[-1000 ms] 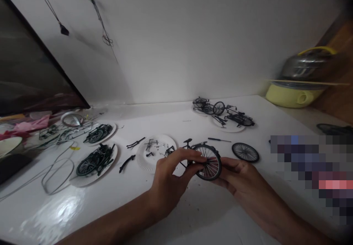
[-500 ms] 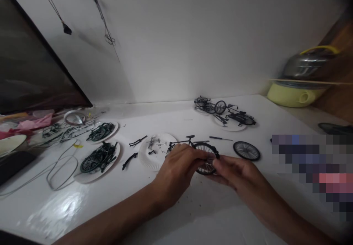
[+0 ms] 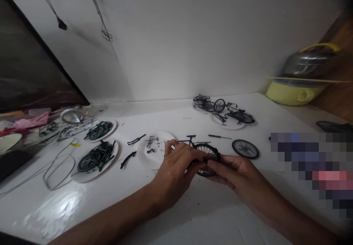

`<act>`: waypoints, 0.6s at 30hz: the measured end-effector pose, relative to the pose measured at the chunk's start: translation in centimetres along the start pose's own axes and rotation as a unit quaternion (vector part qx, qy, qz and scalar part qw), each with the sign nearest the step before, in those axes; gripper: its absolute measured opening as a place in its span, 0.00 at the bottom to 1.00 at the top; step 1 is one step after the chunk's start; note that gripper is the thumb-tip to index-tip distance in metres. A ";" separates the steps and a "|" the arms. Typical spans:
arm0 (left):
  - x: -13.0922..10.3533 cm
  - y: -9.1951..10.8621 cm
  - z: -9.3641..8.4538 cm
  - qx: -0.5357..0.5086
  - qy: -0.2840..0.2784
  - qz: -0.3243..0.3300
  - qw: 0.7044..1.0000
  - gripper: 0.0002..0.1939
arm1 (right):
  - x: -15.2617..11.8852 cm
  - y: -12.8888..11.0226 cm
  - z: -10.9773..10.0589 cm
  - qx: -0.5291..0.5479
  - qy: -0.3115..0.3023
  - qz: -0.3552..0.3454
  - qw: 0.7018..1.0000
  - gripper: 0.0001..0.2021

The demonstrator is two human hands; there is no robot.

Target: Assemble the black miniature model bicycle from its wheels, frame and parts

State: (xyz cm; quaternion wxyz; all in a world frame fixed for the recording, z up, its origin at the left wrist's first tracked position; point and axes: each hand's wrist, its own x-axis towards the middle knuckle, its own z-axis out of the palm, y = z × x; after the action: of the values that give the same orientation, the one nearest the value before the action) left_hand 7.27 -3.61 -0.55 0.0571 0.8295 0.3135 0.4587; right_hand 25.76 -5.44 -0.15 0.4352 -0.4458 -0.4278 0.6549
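Note:
A small black model bicycle point(image 3: 190, 138) is held between my two hands just above the white table. My left hand point(image 3: 180, 162) is closed around its frame, hiding much of the front and middle. The thumb and fingers of my right hand point(image 3: 230, 167) pinch the rear wheel point(image 3: 206, 151) near its hub. Both hands' fingertips meet there, and the small part between them is hidden. To the right lies a loose spoked wheel point(image 3: 245, 148), with a thin screwdriver point(image 3: 219, 137) behind the hands. A paper plate point(image 3: 142, 155) with small parts sits to the left.
Two dark curved parts point(image 3: 128, 159) lie left of the middle plate. Plates of green model bicycle parts point(image 3: 96, 156) stand further left by a looped cable point(image 3: 59, 167). More black model bicycles point(image 3: 237, 115) rest at the back. A yellow pot point(image 3: 292, 92) stands at the far right.
My right thumb has moved left from the tyre toward the wheel's hub, and my left fingers have shifted slightly around the frame. The whole view has shifted a little.

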 end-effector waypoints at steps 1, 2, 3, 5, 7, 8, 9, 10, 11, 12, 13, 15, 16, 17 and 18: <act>0.0 0.0 0.0 0.003 0.000 0.002 1.000 0.08 | 0.0 0.0 0.0 -0.003 0.004 0.001 1.000 0.16; 0.1 0.1 0.0 0.006 0.001 0.003 1.000 0.08 | 0.0 0.0 0.0 -0.006 0.008 0.002 1.000 0.16; 0.1 0.1 -0.1 0.009 0.002 0.005 1.000 0.07 | 0.0 0.1 0.0 -0.010 0.012 0.004 1.000 0.16; 0.1 0.0 -0.1 0.015 0.000 0.007 1.000 0.07 | 0.1 0.3 -0.1 -0.012 0.013 0.004 1.000 0.17; 0.1 -0.1 -0.1 0.017 0.000 0.008 1.000 0.06 | 0.2 0.5 -0.1 -0.010 0.011 -0.001 1.000 0.18; 0.1 -0.1 -0.1 0.016 0.000 0.010 1.000 0.06 | 0.2 0.5 -0.1 -0.009 0.011 -0.004 1.000 0.18; 0.1 -0.1 -0.1 0.015 -0.001 0.011 1.000 0.06 | 0.2 0.5 0.0 -0.009 0.013 -0.007 1.000 0.18; 0.1 -0.1 -0.1 0.014 -0.001 0.011 1.000 0.06 | 0.2 0.5 0.0 -0.012 0.017 -0.009 1.000 0.18; 0.0 -0.2 -0.1 0.012 0.000 0.011 1.000 0.07 | 0.2 0.4 0.0 -0.015 0.022 -0.009 1.000 0.18; 0.0 -0.2 -0.1 0.010 0.001 0.010 1.000 0.07 | 0.2 0.4 0.0 -0.019 0.028 -0.009 0.999 0.18; -0.1 -0.2 0.0 0.009 0.003 0.008 1.000 0.07 | 0.2 0.3 0.0 -0.023 0.032 -0.009 0.999 0.18; -0.2 -0.2 0.0 0.005 0.006 0.004 1.000 0.08 | 0.1 0.1 0.0 -0.030 0.038 -0.009 0.999 0.18; -0.2 -0.2 0.0 0.002 0.007 0.002 1.000 0.09 | 0.1 0.0 0.0 -0.033 0.040 -0.010 0.999 0.18; -0.2 -0.2 0.1 0.000 0.006 0.001 1.000 0.09 | 0.1 0.0 0.0 -0.035 0.041 -0.010 0.998 0.18; -0.2 -0.2 0.1 -0.002 0.004 0.001 1.000 0.09 | 0.1 0.0 0.0 -0.037 0.043 -0.010 0.998 0.18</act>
State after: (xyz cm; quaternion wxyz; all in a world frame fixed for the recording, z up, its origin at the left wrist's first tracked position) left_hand 7.17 -3.55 -0.81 0.0568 0.8279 0.3123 0.4624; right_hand 25.70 -5.37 -0.15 0.4427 -0.4847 -0.4371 0.6148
